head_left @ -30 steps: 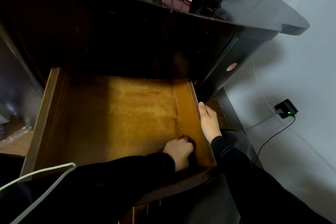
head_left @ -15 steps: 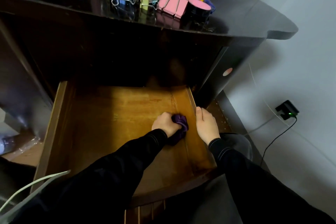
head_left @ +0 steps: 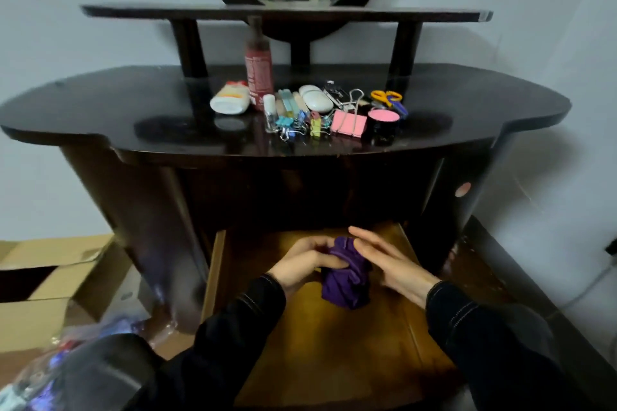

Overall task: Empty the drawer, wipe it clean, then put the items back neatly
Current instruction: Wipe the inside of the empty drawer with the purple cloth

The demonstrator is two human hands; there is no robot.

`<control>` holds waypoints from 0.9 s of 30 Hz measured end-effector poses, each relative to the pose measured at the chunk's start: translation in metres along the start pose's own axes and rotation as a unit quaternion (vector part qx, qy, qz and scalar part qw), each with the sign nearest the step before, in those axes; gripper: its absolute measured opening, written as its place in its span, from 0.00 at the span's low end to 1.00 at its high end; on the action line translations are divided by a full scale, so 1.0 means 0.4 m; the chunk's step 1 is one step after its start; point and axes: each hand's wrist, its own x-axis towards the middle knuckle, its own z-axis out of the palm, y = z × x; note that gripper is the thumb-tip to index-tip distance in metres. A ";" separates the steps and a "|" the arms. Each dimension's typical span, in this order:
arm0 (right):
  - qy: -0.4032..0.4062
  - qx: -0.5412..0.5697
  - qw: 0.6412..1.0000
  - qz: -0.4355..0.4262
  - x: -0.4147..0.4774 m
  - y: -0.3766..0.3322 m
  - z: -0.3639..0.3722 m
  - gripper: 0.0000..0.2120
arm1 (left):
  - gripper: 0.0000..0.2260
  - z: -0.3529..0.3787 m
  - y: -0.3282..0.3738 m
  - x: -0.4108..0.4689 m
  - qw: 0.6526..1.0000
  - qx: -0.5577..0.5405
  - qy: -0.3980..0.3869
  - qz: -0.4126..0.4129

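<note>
Drawer is seen pulled out below the dark dresser top, its wooden floor exposed. A crumpled purple cloth is held over the drawer's middle, between both hands. Left hand: fingers curled round the cloth's upper left edge, gripping it. Right hand: fingers straight and together, laid against the cloth's right side.

Items are grouped on the dresser top: a white bottle lying on its side, a red bottle upright just beside it, small coloured binder clips, a large pink binder clip, a black roll with a pink top, and yellow-handled scissors behind the roll. A cardboard box is noted on the floor at the left.
</note>
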 end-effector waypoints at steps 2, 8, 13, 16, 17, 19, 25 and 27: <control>-0.080 0.123 0.989 0.008 0.031 0.024 0.053 0.29 | 0.19 -0.039 0.009 -0.032 0.998 0.043 0.029 0.042; -0.087 0.121 0.987 0.056 0.095 0.065 0.194 0.26 | 0.22 -0.172 -0.016 -0.108 0.976 0.142 0.161 0.030; -0.040 0.125 0.990 0.056 0.144 0.111 0.245 0.19 | 0.09 -0.247 -0.062 -0.150 0.923 0.174 0.339 0.053; -0.004 0.131 0.989 0.070 0.176 0.135 0.255 0.19 | 0.10 -0.295 -0.087 -0.150 0.868 0.194 0.454 0.054; 0.005 0.130 0.989 0.074 0.188 0.143 0.256 0.18 | 0.10 -0.312 -0.095 -0.142 0.858 0.204 0.469 0.040; 0.020 0.120 0.989 0.084 0.216 0.156 0.259 0.17 | 0.07 -0.339 -0.114 -0.115 0.856 0.203 0.476 0.015; 0.047 0.101 0.990 0.086 0.318 0.196 0.264 0.15 | 0.02 -0.368 -0.177 -0.035 0.836 0.227 0.499 -0.016; 0.039 0.087 0.993 0.071 0.359 0.209 0.267 0.15 | 0.06 -0.376 -0.192 -0.027 0.825 0.244 0.510 -0.013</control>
